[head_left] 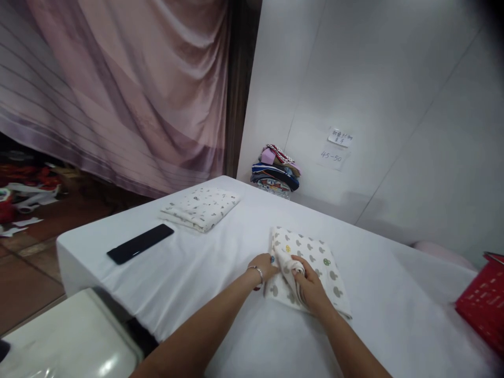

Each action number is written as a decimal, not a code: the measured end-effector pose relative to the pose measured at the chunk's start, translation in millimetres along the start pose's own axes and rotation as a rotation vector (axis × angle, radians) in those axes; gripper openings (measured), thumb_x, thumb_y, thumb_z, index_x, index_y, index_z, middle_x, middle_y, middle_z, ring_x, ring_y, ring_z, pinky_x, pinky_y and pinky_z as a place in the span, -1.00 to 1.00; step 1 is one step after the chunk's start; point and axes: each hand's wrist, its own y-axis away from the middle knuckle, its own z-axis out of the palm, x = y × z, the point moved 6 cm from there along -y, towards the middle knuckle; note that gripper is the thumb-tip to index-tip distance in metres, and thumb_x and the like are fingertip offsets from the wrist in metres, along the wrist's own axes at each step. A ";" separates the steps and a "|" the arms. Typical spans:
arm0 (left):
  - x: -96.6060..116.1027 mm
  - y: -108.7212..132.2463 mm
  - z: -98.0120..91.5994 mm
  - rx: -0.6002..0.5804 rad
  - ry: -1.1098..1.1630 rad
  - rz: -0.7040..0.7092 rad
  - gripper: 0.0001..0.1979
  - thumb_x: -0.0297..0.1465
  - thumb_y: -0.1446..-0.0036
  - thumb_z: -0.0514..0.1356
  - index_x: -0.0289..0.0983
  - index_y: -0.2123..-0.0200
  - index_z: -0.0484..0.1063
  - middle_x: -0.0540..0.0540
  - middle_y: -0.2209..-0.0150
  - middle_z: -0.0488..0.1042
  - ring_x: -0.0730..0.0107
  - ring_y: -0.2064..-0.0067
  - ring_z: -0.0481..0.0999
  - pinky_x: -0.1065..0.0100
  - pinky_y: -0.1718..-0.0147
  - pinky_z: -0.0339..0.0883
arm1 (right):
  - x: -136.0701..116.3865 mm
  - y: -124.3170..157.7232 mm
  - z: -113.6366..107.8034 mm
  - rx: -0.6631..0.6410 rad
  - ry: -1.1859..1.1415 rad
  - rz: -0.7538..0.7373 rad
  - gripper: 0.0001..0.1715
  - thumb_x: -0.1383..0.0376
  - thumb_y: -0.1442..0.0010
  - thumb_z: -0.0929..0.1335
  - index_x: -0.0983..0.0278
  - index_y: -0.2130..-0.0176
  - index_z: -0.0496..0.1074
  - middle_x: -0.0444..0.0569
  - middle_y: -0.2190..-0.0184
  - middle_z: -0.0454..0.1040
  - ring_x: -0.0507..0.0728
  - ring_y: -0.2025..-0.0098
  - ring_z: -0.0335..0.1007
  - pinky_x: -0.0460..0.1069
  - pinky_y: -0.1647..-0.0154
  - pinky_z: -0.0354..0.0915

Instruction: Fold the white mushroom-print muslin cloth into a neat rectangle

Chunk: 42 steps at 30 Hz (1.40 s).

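A folded white cloth with grey mouse-head prints [315,260] lies on the white table [220,262] in front of me. My right hand [309,286] is closed on a bunched fold at the cloth's near left part. My left hand [264,266], with a thin bracelet on the wrist, rests against the cloth's left edge with its fingers curled on the fabric.
A second folded patterned cloth [200,208] lies at the table's far left, with a black phone [140,243] nearer its left edge. A stack of coloured clothes [275,170] sits against the white wall. A red basket [486,302] stands at the right; a pink curtain [129,89] hangs on the left.
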 end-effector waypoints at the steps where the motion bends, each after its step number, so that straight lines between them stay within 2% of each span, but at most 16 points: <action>1: 3.7 -1.5 -1.3 0.032 -0.016 0.001 -0.67 -0.24 0.07 0.19 -0.26 0.21 0.40 -0.14 0.19 0.50 0.20 0.17 0.49 0.33 0.25 0.34 | 1.0 0.1 0.0 -0.010 -0.007 -0.006 -0.47 0.10 -0.07 0.27 0.22 -0.03 0.28 -0.07 0.12 0.42 0.15 0.11 0.33 0.07 0.03 0.26; 4: 13.7 -11.0 -4.3 0.126 -0.058 -0.009 -0.64 -0.33 0.01 0.14 -0.31 0.11 0.32 -0.25 0.07 0.41 0.13 0.05 0.42 0.28 0.16 0.30 | -1.9 1.6 0.7 -0.024 0.050 -0.037 -0.48 0.11 -0.09 0.25 0.21 -0.03 0.27 -0.07 0.11 0.42 0.15 0.10 0.33 0.07 0.03 0.26; 9: 19.7 -38.4 -7.6 0.212 -0.094 -0.035 -0.70 -0.40 -0.15 -0.04 -0.35 0.05 0.26 -0.32 0.06 0.36 0.18 0.12 0.46 0.27 0.21 0.31 | -15.2 9.5 6.9 -0.054 0.200 -0.027 -0.47 0.17 -0.12 0.22 0.21 -0.08 0.24 -0.05 0.05 0.40 0.17 0.05 0.32 0.08 -0.02 0.24; 11: 18.8 -49.5 -11.1 0.235 -0.114 -0.043 -0.70 -0.44 -0.18 -0.09 -0.36 0.06 0.27 -0.33 0.07 0.35 0.19 0.12 0.45 0.27 0.21 0.31 | -19.1 13.9 12.0 -0.098 0.224 -0.048 -0.41 0.21 -0.11 0.23 0.19 -0.14 0.17 -0.05 -0.08 0.29 0.18 -0.08 0.22 0.08 -0.10 0.17; 13: 17.1 -59.2 -15.7 0.256 -0.136 -0.044 -0.69 -0.49 -0.18 -0.11 -0.36 0.07 0.30 -0.31 0.07 0.35 0.20 0.08 0.43 0.27 0.19 0.30 | -20.3 18.3 18.4 -0.160 0.239 -0.095 -0.31 0.23 -0.11 0.25 0.16 -0.21 0.05 -0.08 -0.21 0.10 0.16 -0.22 0.02 0.08 -0.19 0.06; 15: 15.3 -67.2 -20.0 0.272 -0.157 -0.034 -0.68 -0.52 -0.17 -0.12 -0.34 0.08 0.33 -0.30 0.06 0.35 0.20 0.04 0.40 0.27 0.17 0.29 | -17.0 22.0 24.5 -0.217 0.259 -0.125 -0.21 0.21 -0.11 0.28 0.15 -0.26 -0.07 -0.09 -0.26 -0.04 0.16 -0.27 -0.12 0.09 -0.22 -0.01; 18: 13.1 -76.9 -24.1 0.286 -0.179 -0.010 -0.67 -0.53 -0.15 -0.11 -0.33 0.10 0.36 -0.27 0.06 0.34 0.19 0.00 0.36 0.29 0.13 0.27 | -8.4 24.7 29.2 -0.225 0.341 -0.145 -0.17 0.15 -0.12 0.29 0.14 -0.27 -0.13 -0.07 -0.27 -0.08 0.18 -0.28 -0.15 0.14 -0.23 -0.02; 21: 12.3 -86.7 -26.0 0.292 -0.186 0.017 -0.67 -0.51 -0.14 -0.08 -0.31 0.11 0.38 -0.26 0.05 0.34 0.20 -0.02 0.33 0.29 0.10 0.24 | -5.6 26.2 32.9 -0.211 0.489 -0.220 -0.26 0.12 -0.16 0.25 0.14 -0.26 -0.06 -0.06 -0.28 -0.08 0.20 -0.29 -0.20 0.18 -0.25 -0.07; 25: 13.7 -105.1 -28.3 0.270 -0.172 0.053 -0.70 -0.43 -0.12 -0.03 -0.26 0.12 0.40 -0.24 0.05 0.37 0.20 -0.01 0.35 0.26 0.08 0.23 | -9.6 28.7 41.0 -0.262 0.672 -0.346 -0.31 0.13 -0.18 0.24 0.16 -0.25 -0.01 -0.05 -0.27 -0.10 0.23 -0.29 -0.25 0.22 -0.25 -0.11; 32: 13.9 -142.5 -32.5 0.127 -0.095 0.073 -0.77 -0.35 -0.03 0.08 -0.14 0.25 0.48 -0.10 0.15 0.49 0.24 0.10 0.45 0.31 0.18 0.29 | -9.7 33.0 47.7 -0.303 0.796 -0.399 -0.24 0.18 -0.13 0.29 0.23 -0.25 -0.02 0.01 -0.27 -0.11 0.28 -0.29 -0.26 0.25 -0.24 -0.09; 38: 5.0 -164.5 -34.4 0.017 -0.009 -0.001 -0.70 -0.31 0.00 0.09 -0.06 0.17 0.46 -0.03 0.23 0.53 0.24 0.30 0.50 0.35 0.45 0.35 | -7.8 34.2 53.6 -0.363 0.863 -0.379 -0.22 0.28 -0.08 0.28 0.26 -0.25 0.00 0.02 -0.28 -0.17 0.28 -0.30 -0.30 0.23 -0.25 -0.12; 42: 8.2 -170.0 -34.2 -0.004 -0.007 -0.015 -0.70 -0.34 0.00 0.10 -0.10 0.16 0.47 -0.06 0.23 0.53 0.25 0.29 0.50 0.38 0.45 0.35 | -7.4 29.6 55.4 -0.375 0.889 -0.349 -0.23 0.27 -0.08 0.27 0.30 -0.24 0.01 0.03 -0.28 -0.16 0.26 -0.30 -0.32 0.21 -0.25 -0.13</action>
